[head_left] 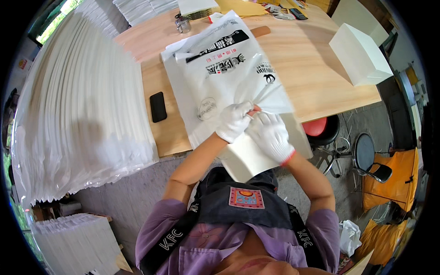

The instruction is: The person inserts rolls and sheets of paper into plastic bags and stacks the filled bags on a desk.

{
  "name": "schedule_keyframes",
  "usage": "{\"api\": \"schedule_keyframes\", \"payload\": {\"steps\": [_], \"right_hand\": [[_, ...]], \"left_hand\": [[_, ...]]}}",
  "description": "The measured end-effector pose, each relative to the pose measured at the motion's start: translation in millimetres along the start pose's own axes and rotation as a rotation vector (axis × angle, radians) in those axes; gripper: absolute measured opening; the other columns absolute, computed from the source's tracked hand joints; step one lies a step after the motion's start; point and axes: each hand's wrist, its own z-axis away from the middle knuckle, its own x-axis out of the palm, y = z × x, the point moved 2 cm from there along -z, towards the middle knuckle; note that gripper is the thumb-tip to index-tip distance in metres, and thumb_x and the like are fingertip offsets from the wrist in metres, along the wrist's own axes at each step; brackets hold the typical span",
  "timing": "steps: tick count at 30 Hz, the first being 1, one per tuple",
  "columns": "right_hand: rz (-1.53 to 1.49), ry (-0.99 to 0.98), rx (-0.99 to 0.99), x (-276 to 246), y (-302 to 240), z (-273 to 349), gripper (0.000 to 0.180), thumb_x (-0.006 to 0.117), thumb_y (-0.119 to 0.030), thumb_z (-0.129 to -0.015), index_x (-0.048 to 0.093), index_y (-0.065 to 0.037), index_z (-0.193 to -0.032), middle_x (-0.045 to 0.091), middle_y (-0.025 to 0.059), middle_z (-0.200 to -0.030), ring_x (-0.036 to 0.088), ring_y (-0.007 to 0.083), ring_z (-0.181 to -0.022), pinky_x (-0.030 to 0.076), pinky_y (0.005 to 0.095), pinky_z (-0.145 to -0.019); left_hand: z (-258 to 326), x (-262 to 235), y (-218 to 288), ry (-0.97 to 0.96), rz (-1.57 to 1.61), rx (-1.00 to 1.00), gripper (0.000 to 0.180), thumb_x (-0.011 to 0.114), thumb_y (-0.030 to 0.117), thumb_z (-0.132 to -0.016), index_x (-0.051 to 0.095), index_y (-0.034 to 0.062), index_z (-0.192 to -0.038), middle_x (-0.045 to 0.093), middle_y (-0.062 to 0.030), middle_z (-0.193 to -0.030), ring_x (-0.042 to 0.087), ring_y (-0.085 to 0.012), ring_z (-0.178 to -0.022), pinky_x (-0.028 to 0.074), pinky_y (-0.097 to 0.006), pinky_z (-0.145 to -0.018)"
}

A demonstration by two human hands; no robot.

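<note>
A large white plastic bag (pixel 220 89) with black and red print lies across the near part of the table. Its near edge is gathered and creased where my hands meet. Wearing a white knit glove, my left hand (pixel 236 121) is closed on that edge, with bare fingertips showing at the pinch. Close beside it, my right hand (pixel 270 136), in a matching glove, has its fingers curled onto the same edge; those fingertips are partly hidden. Pale cream sheets (pixel 245 161) stick out from under the bag toward my body, past the table's front edge.
Tall white stacked sheets (pixel 82 105) stand at the left, beside a black phone (pixel 158 107) on the wooden table (pixel 316 78). A white box (pixel 362 55) sits at the right edge. A metal container (pixel 183 25) is at the back. A red-seated stool (pixel 316 126) stands below, right.
</note>
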Motion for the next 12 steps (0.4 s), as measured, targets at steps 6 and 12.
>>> {"api": "schedule_keyframes", "payload": {"steps": [6,12], "right_hand": [[0.478,0.17,0.198,24,97,20,0.033,0.062,-0.025,-0.083,0.058,-0.008,-0.111,0.062,0.0169,-0.112,0.061,0.0306,-0.105,0.05,0.0459,-0.087],[0.496,-0.549,0.584,16,143,0,0.041,0.048,-0.029,-0.093,0.046,-0.01,-0.129,0.062,0.0207,-0.114,0.066,0.0307,-0.094,0.053,0.0468,-0.077]], "left_hand": [[46,8,2,-0.084,-0.343,0.269,0.02,0.068,0.01,-0.075,0.065,0.0134,-0.095,0.066,-0.0076,-0.093,0.064,-0.0244,-0.082,0.052,-0.037,-0.075],[125,-89,-131,-0.181,-0.874,-0.593,0.062,0.063,0.031,-0.084,0.042,0.0201,-0.141,0.052,-0.0145,-0.122,0.046,-0.0309,-0.119,0.038,-0.042,-0.1]]}}
